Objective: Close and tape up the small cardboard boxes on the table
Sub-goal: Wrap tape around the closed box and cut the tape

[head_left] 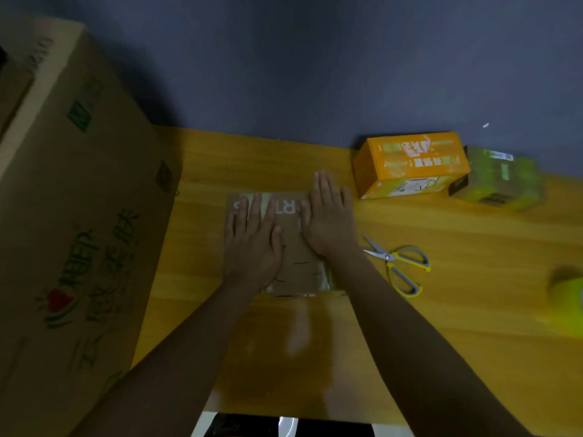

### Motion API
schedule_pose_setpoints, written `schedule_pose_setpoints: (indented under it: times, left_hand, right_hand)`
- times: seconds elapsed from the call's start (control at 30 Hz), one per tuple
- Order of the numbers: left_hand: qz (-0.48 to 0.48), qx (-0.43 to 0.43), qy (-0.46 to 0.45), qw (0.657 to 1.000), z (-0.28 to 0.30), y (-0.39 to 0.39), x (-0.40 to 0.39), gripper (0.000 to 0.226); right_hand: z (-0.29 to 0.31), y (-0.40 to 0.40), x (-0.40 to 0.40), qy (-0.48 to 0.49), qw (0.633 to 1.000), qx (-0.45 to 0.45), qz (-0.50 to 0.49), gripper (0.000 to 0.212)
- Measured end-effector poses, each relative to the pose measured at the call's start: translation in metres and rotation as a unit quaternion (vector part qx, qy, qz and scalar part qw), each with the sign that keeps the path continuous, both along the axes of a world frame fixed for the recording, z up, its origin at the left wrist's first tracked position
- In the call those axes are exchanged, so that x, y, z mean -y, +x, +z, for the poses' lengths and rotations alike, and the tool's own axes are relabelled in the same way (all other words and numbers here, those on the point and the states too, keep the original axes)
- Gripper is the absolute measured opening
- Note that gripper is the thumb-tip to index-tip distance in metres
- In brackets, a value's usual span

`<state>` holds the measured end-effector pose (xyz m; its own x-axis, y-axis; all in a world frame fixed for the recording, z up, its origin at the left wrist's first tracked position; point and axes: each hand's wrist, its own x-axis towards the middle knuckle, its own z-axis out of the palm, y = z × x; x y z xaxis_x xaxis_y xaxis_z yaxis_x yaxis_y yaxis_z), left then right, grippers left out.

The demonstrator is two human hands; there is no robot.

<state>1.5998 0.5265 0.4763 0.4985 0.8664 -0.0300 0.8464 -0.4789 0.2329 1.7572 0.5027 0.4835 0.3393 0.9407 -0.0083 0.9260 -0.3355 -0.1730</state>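
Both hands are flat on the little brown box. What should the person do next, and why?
Probably slide both palms outward to rub the tape down. The left hand and right hand lie flat with straight fingers on the brown box, whose flaps look closed and whose near edge shows shiny tape. Neither hand has a grip on the scissors, which lie apart on the table.
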Motion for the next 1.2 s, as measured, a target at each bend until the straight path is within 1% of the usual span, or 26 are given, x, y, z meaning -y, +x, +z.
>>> schedule_pose_setpoints:
  times: [0.17, 0.23, 0.3, 0.37, 0.47, 0.6, 0.67, 0.77, 0.87, 0.9, 0.97, 1.07, 1.13, 1.2]
  left_hand:
    - [0.007, -0.004, -0.009, 1.0, -0.002, 0.0, 0.0, 0.055]
    - [0.009, -0.009, -0.015, 1.0, -0.002, 0.0, 0.0, 0.056]
    - [0.007, -0.008, -0.025, 1.0, 0.0, 0.0, 0.001, 0.057]
    - [-0.002, -0.019, -0.022, 1.0, 0.001, 0.0, 0.001, 0.058]
    - [-0.012, -0.035, -0.015, 0.999, 0.001, -0.001, 0.002, 0.06]
    - [-0.094, -0.029, 0.006, 0.995, 0.001, -0.003, 0.008, 0.059]
    - [-0.08, -0.024, 0.004, 0.996, 0.0, 0.002, 0.01, 0.06]
    - [-0.046, -0.023, -0.002, 0.999, -0.003, 0.009, 0.011, 0.062]
    - [-0.026, -0.005, -0.004, 1.0, -0.004, 0.011, 0.012, 0.059]
    - [-0.02, -0.003, 0.0, 1.0, -0.005, 0.011, 0.012, 0.058]
    - [-0.012, -0.002, 0.002, 1.0, -0.005, 0.013, 0.013, 0.056]
    - [-0.01, -0.003, -0.009, 1.0, -0.006, 0.015, 0.013, 0.055]
    - [-0.008, -0.007, -0.008, 1.0, -0.006, 0.015, 0.012, 0.055]
    - [-0.012, -0.008, -0.008, 1.0, -0.006, 0.016, 0.012, 0.055]
  right_hand:
    - [0.007, -0.038, 0.088, -0.047, 0.998, -0.026, 0.028, 0.068]
    - [0.009, -0.04, 0.106, -0.055, 0.996, -0.044, 0.048, 0.068]
    - [0.011, -0.036, 0.107, -0.049, 0.996, -0.046, 0.055, 0.066]
    - [0.012, -0.033, 0.099, -0.046, 0.997, -0.021, 0.054, 0.063]
    - [0.012, -0.024, 0.08, -0.049, 0.997, 0.003, 0.062, 0.066]
    - [0.011, 0.011, 0.017, -0.043, 0.999, -0.003, 0.026, 0.063]
    - [0.013, 0.027, -0.012, -0.057, 0.998, -0.014, 0.029, 0.061]
    - [0.014, 0.038, -0.029, -0.072, 0.994, -0.007, 0.082, 0.059]
    - [0.018, 0.036, -0.004, -0.067, 0.982, 0.037, 0.17, 0.06]
    - [0.018, 0.031, 0.012, -0.063, 0.978, 0.038, 0.193, 0.062]
    - [0.019, 0.022, 0.046, -0.062, 0.972, 0.027, 0.223, 0.067]
    - [0.022, 0.007, 0.085, -0.087, 0.967, -0.001, 0.239, 0.073]
    - [0.027, 0.0, 0.107, -0.094, 0.962, -0.01, 0.257, 0.072]
    - [0.033, -0.003, 0.13, -0.094, 0.95, -0.03, 0.296, 0.067]
